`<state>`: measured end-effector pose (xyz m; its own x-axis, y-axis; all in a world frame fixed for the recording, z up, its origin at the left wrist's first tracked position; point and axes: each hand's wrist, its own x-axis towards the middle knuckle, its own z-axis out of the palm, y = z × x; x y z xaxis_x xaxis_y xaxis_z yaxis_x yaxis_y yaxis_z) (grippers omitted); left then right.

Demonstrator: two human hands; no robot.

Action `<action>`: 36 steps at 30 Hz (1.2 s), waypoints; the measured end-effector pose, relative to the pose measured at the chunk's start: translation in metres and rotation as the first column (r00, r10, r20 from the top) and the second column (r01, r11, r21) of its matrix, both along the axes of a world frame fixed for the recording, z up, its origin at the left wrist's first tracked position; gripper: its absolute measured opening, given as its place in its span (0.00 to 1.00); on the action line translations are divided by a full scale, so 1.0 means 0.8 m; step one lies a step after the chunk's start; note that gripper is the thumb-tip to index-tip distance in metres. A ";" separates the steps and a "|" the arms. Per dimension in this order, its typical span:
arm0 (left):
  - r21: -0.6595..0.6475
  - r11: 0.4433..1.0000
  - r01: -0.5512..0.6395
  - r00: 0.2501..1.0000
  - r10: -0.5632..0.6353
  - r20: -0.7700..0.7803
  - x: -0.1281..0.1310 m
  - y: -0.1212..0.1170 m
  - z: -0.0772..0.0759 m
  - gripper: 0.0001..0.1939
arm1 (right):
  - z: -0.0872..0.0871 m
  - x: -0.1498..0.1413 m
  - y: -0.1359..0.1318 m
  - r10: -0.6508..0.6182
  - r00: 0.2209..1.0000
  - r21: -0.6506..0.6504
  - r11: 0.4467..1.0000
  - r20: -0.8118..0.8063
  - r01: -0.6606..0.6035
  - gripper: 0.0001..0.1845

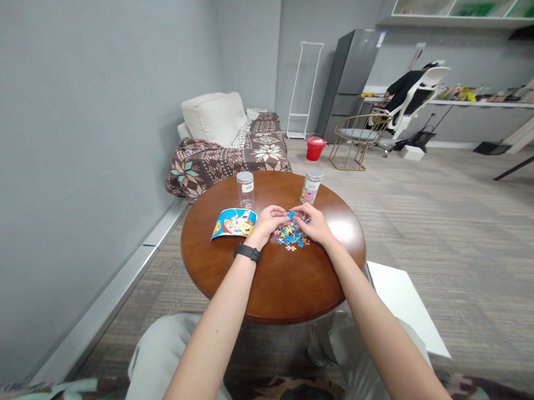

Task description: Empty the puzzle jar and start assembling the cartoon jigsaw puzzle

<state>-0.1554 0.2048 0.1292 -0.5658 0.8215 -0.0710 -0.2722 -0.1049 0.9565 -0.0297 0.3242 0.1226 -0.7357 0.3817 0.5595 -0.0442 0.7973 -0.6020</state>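
The left hand (270, 221) angled inward, fingers curled; the right hand (314, 223) mirrored it, both pinched nearly closed on a blue puzzle piece (291, 215) over the loose pile (290, 240). Beyond, a picture sheet (235, 223), clear jar (245, 192) and pink-printed jar (311, 188) stood.

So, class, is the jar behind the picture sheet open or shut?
Shut: a silver lid sits on the clear jar.

Bright blue, knobbly-edged jigsaw bit (291, 215) is held at twelve o'clock of a messy heap of little blue, yellow and pink jigsaw pieces (289, 240), kinda spread out flat.
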 end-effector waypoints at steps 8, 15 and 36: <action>-0.028 1.000 -0.010 0.998 0.012 0.055 0.005 -0.002 0.011 0.12 | 0.004 0.001 -0.002 0.010 1.000 -0.029 1.000 -0.019 -0.010 0.10; -0.072 0.997 0.017 0.999 -0.014 0.033 0.005 -0.002 0.010 0.14 | 0.004 0.001 0.000 0.004 1.000 -0.055 0.998 -0.027 -0.006 0.12; -0.118 0.992 0.043 0.999 -0.041 0.015 0.008 -0.004 0.015 0.12 | 0.000 -0.001 0.001 -0.034 0.999 -0.162 0.986 -0.011 0.032 0.13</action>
